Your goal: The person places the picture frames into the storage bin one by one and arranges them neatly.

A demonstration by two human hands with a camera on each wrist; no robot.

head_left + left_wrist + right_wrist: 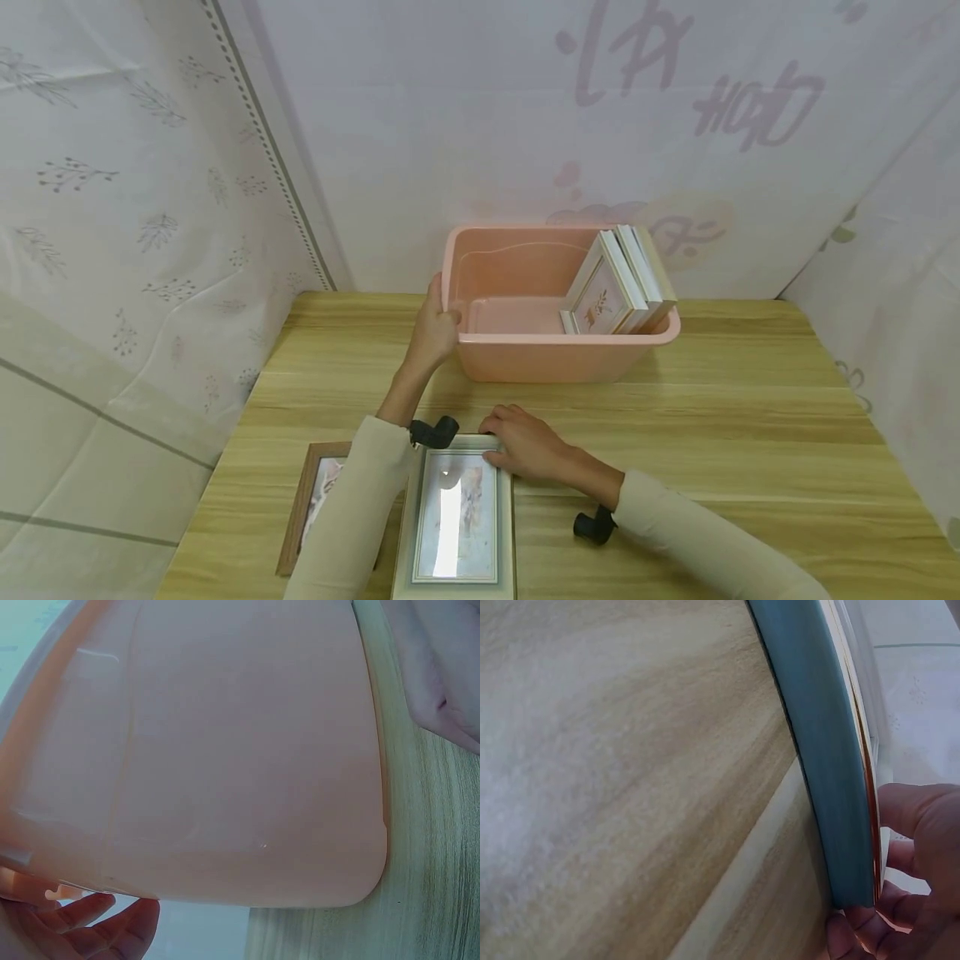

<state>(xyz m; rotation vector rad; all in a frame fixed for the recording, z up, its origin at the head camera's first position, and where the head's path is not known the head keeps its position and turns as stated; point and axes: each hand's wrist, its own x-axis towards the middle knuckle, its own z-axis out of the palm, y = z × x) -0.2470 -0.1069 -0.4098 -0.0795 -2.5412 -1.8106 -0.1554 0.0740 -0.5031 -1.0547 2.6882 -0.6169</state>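
Note:
A pink plastic bin [540, 360] stands at the back of the table, tilted in no visible way. My left hand [435, 329] grips its left rim, the thumb over the edge; in the left wrist view the fingers [139, 930] curl at that rim. Several small framed pictures [600, 287] lean together inside the bin's right end. Nearer me lies a larger picture frame [506, 533] with a pale border and shiny glass. My right hand [528, 443] holds its far right corner, thumb on the face. In the right wrist view fingers curl round the end of the frame's bluish side [821, 742].
A brown wooden picture frame [296, 508] lies left of the larger one, partly covered by my left sleeve [352, 508]. The wood-grain table [757, 433] meets a printed fabric wall [390, 167] right behind the bin.

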